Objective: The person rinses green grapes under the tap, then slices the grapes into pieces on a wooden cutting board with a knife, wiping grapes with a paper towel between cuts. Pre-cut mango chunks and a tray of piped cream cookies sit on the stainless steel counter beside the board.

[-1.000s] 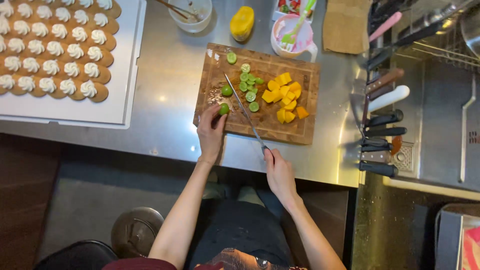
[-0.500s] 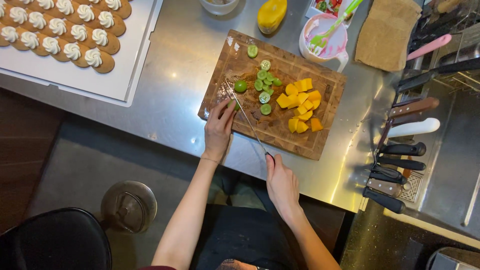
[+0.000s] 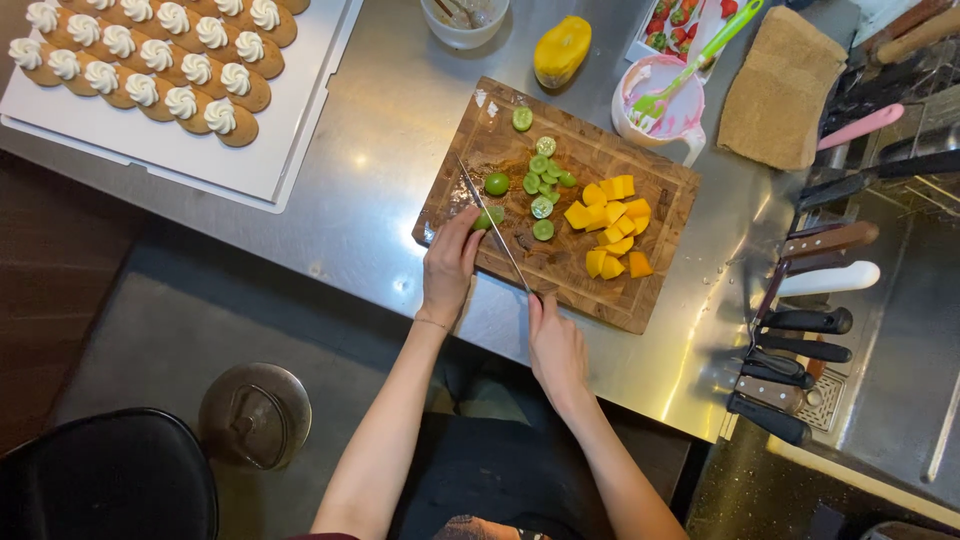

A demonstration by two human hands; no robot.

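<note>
A wooden cutting board (image 3: 600, 165) lies on the steel counter. On it are several green fruit halves (image 3: 542, 182), one whole green fruit (image 3: 497, 184) and several orange mango cubes (image 3: 609, 225). My left hand (image 3: 450, 262) pins a small green fruit (image 3: 490, 216) at the board's near left edge. My right hand (image 3: 555, 345) grips the handle of a long knife (image 3: 492, 225), whose blade runs across that fruit toward the board's far left.
A white tray of cream-topped cookies (image 3: 160, 70) sits at the left. Behind the board are a mango piece (image 3: 561, 48), a pink jug with a green fork (image 3: 662, 100), a bowl (image 3: 465, 15) and a brown cloth (image 3: 780, 90). Several knives (image 3: 810, 320) hang at the right.
The camera has shifted, so the board sits more to the right and lower in view. My hands stay on the green fruit and knife at the board's near left edge.
</note>
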